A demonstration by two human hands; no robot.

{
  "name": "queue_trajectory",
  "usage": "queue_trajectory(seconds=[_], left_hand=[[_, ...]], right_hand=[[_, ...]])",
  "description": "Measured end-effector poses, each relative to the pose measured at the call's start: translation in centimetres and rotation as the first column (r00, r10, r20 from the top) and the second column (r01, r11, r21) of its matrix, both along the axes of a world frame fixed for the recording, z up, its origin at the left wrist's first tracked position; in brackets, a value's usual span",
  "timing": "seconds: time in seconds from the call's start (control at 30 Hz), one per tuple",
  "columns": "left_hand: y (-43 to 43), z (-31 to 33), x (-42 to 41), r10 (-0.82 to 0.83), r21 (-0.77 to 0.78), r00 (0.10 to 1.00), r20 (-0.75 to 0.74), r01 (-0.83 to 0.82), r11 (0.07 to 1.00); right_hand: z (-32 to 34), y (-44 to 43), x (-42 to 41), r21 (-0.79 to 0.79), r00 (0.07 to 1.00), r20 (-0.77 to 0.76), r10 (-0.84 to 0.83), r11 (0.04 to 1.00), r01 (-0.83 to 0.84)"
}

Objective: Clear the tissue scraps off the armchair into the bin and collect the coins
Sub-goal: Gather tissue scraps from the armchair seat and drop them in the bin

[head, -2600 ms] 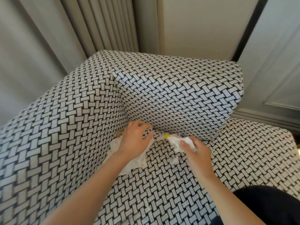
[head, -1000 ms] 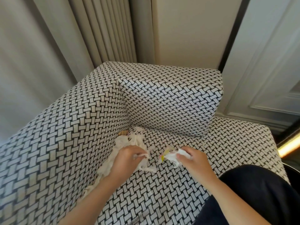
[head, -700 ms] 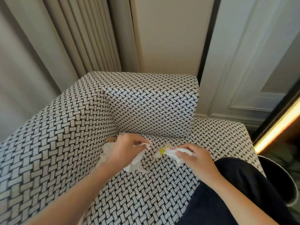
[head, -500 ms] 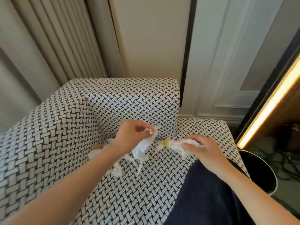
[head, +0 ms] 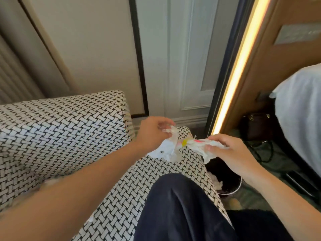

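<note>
My left hand (head: 152,133) pinches a bunch of white tissue scraps (head: 166,150) that hangs over the right edge of the black-and-white woven armchair (head: 66,133). My right hand (head: 227,150) grips another crumpled tissue (head: 203,146) with a yellow and pink mark, held above the dark round bin (head: 225,174) on the floor beside the chair. White scraps lie inside the bin. A blurred pale scrap (head: 50,182) shows on the seat behind my left forearm. No coins are visible.
My dark-trousered knee (head: 178,206) rests on the seat's front right. A lit gold strip (head: 238,70) runs up a wooden panel at right. A dark handbag (head: 255,126) and cables sit on the floor, with white bedding (head: 300,108) at far right.
Both hands lifted their tissue off the seat corner and carried it right, toward the bin. The view swung right, bringing the bin, handbag and bedding into sight.
</note>
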State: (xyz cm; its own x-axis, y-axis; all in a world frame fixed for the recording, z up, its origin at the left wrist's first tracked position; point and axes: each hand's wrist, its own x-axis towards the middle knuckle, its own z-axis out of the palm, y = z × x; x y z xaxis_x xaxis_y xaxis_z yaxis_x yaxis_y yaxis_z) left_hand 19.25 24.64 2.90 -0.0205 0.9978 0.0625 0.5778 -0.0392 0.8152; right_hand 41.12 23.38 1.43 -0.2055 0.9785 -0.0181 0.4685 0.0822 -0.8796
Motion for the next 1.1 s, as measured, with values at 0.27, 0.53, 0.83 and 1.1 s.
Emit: queue_trajectory(seconds=[0.27, 0.53, 0.83, 1.1], left_hand=[[6.5, -5.1, 9.0, 0.119, -0.185, 0.964, 0.237, -0.076, 0.98], [9.6, -11.3, 14.3, 0.451, -0.558, 0.767, 0.457, -0.148, 0.817], [11.0, -15.1, 18.3, 0.494, -0.657, 0.68, 0.542, -0.024, 0.754], [11.8, -15.8, 19.1, 0.493, -0.683, 0.649, 0.58, 0.058, 0.728]], right_hand=[[-6.1, 3.5, 6.6, -0.103, 0.965, -0.079, -0.25, 0.965, 0.241], [-14.6, 6.2, 9.2, -0.328, 0.856, -0.109, -0.506, 0.831, 0.45], [-21.4, 7.2, 9.0, -0.641, 0.629, -0.248, -0.737, 0.612, 0.464], [-22.9, 7.6, 8.1, -0.843, 0.345, -0.268, -0.9, 0.392, 0.369]])
